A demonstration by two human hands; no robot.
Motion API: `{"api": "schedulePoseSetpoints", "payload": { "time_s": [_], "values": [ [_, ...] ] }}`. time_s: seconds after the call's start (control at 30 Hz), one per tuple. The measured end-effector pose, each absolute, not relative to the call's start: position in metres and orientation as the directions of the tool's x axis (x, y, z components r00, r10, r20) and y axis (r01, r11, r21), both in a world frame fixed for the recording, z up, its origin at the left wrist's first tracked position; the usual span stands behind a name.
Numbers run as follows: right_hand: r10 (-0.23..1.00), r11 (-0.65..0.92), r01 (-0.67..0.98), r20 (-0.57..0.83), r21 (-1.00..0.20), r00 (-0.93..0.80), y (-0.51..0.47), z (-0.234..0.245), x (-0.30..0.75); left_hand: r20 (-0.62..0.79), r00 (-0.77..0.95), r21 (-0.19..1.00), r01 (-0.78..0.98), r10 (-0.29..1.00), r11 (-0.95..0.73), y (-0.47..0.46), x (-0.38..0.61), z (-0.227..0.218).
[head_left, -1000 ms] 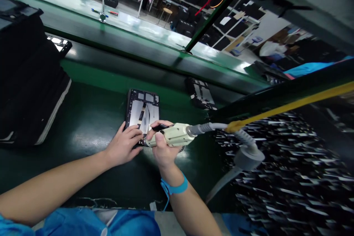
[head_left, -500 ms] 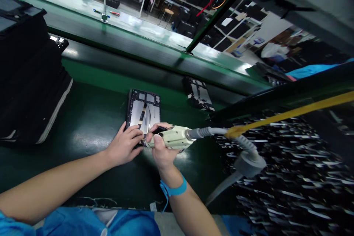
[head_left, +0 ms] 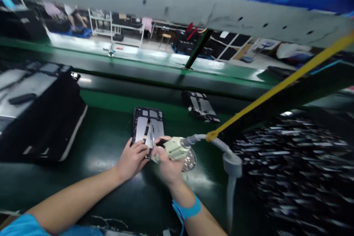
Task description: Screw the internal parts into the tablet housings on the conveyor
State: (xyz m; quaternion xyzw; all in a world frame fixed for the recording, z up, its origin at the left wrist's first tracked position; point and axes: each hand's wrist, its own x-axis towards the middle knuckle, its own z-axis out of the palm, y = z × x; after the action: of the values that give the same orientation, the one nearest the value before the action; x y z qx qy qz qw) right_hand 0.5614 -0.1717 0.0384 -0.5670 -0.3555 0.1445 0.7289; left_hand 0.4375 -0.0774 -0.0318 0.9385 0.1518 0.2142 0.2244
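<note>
An opened tablet chassis [head_left: 147, 125] lies flat on the green bench, its silver inner plate and ribbon cables facing up. My left hand [head_left: 133, 158] rests on its near edge with the fingers curled down against the frame. My right hand [head_left: 166, 164] is wrapped round a pale green electric screwdriver [head_left: 173, 147], whose tip points at the chassis's near right corner. A grey cable [head_left: 218, 146] runs from the tool to the right, and a yellow cord [head_left: 279, 88] rises from it. A blue wrist strap [head_left: 188, 210] circles my right wrist.
A second opened chassis [head_left: 201, 106] lies further back on the conveyor. A tall stack of black trays [head_left: 38, 114] stands at the left. A small dish of screws [head_left: 190, 160] sits beside my right hand. A dark, blurred mass [head_left: 298, 169] fills the right. A grey beam [head_left: 177, 7] crosses overhead.
The camera has tipped up, bringing the overhead beam into view. Both hands stay at the chassis's near edge, and the screwdriver now stands steeper in my right hand.
</note>
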Motion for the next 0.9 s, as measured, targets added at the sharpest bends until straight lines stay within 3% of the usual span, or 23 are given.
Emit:
{"api": "schedulePoseSetpoints", "payload": {
  "time_s": [0.17,0.43,0.63,0.77,0.9],
  "values": [
    [0.513,0.414,0.153,0.369,-0.897,0.775,-0.196,0.058,0.604,0.313,0.791,0.397,0.394,0.526,-0.829,0.004,0.469,-0.026],
    [0.404,0.162,0.425,0.453,-0.891,0.795,-0.239,0.045,0.656,0.277,0.626,0.329,0.65,0.729,-0.684,0.101,0.499,0.006],
    [0.394,0.194,0.374,0.421,-0.907,0.817,-0.253,0.049,0.648,0.23,0.74,0.32,0.556,0.632,-0.767,0.074,0.581,0.009],
    [0.404,0.184,0.512,0.54,-0.839,0.739,-0.257,0.052,0.639,0.119,0.815,0.39,0.487,0.567,-0.782,0.039,0.671,0.005],
    [0.37,0.171,0.6,0.615,-0.782,0.696,-0.254,0.048,0.636,0.006,0.803,0.469,0.524,0.596,-0.711,0.014,0.747,0.001]
  ]
}}
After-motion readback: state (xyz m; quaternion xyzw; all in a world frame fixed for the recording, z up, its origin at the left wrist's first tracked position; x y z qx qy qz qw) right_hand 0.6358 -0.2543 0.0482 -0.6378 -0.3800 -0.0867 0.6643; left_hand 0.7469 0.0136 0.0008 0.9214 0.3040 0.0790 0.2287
